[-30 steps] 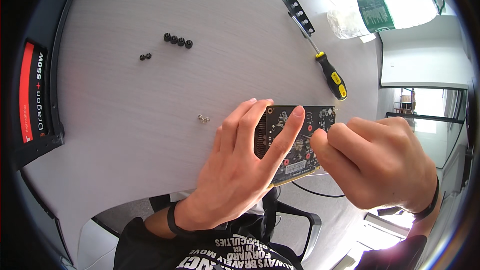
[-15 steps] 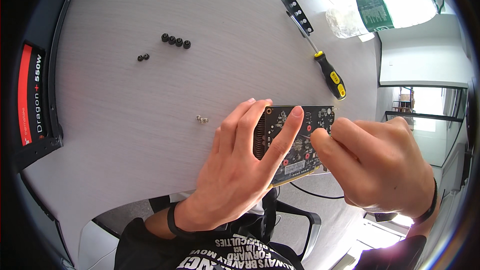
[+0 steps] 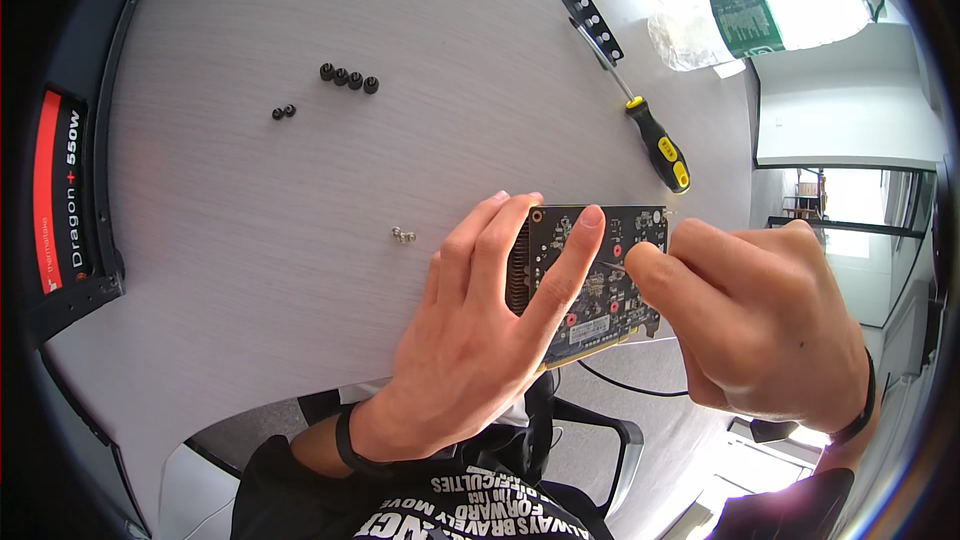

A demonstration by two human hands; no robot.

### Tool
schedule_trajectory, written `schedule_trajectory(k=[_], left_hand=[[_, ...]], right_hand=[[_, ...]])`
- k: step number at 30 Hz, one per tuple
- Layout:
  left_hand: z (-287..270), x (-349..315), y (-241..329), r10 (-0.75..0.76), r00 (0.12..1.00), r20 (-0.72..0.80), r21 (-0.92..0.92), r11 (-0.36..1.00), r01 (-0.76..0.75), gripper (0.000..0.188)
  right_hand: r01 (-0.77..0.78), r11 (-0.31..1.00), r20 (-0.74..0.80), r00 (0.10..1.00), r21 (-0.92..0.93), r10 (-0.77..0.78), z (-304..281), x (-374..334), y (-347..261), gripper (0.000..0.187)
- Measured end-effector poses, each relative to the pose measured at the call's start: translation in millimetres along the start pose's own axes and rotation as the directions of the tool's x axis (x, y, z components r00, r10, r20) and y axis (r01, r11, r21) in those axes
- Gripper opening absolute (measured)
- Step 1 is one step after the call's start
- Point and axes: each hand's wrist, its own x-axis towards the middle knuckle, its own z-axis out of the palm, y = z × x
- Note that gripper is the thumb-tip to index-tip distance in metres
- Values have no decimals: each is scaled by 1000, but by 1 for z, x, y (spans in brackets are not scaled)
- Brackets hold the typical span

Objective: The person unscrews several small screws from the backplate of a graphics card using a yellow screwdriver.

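Observation:
A graphics card (image 3: 590, 325) stands over the table's near edge with its black circuit-board side facing me. Heatsink fins (image 3: 518, 275) show along its left side, and small red rings mark the board. My left hand (image 3: 475, 340) grips the card from the left, one finger laid across the board and others hooked at its top left corner. Over the card's right side, my right hand (image 3: 750, 315) is closed on a thin pointed metal tool (image 3: 611, 265). Its tip reaches the board near a red ring; the rest is hidden in the fingers.
Small silver screws (image 3: 404, 235) lie left of my left hand. Farther off are several black cylindrical pieces (image 3: 348, 79). A yellow-and-black screwdriver (image 3: 655, 140) rests against a black strip (image 3: 597, 25) near a plastic bottle (image 3: 750, 20). A black case (image 3: 110, 190) borders the left.
The view has shifted slightly, so table items sit a little higher. Both hands keep their hold; the tool tip stays near the same spot on the board.

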Motion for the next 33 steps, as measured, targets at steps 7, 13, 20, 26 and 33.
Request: schedule_trajectory(k=[7, 13, 20, 26, 33], left_hand=[[-1, 2, 4, -36, 999, -13, -31, 999, 35, 92], [-2, 2, 1, -31, 999, -42, -26, 999, 30, 92], [0, 2, -2, 34, 999, 11, -15, 999, -34, 105], [-5, -4, -4, -29, 997, 74, -72, 997, 35, 107], [-10, 2, 2, -57, 995, 83, -106, 992, 65, 100]], right_hand=[[-71, 995, 9, 997, 66, 71, -2, -1, -2, 28], [-72, 996, 35, 997, 47, 70, -5, 1, -6, 27], [-138, 990, -95, 985, 33, 141, 6, -13, -10, 27], [-231, 973, -270, 935, 26, 229, 27, -33, -6, 35], [-322, 919, -378, 841, 225, 387, 48, -58, 9, 40]])
